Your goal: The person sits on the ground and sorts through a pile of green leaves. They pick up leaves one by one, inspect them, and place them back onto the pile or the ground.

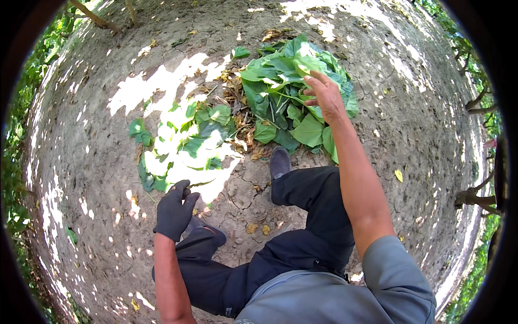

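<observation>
My right hand (325, 97), bare, is over the right side of a large heap of broad green leaves (307, 129). Its fingers are apart and I see nothing held in them; a pale, sunlit leaf lies close by its fingertips. My left hand (175, 211) wears a dark glove and hovers just before the near edge of a smaller, flatter pile of green leaves (197, 143). The thumb stands off from the loosely bent fingers, with nothing visible between them. Strong sunlight washes out part of the smaller pile.
Dry brown leaves (245, 119) lie between the two piles. Around them is cracked, bare soil (426, 156) with sun patches. My shoes (279, 162) are near the piles. Tree trunks (477, 198) and low branches stand at the right rim, with more stems (100, 20) at the far left.
</observation>
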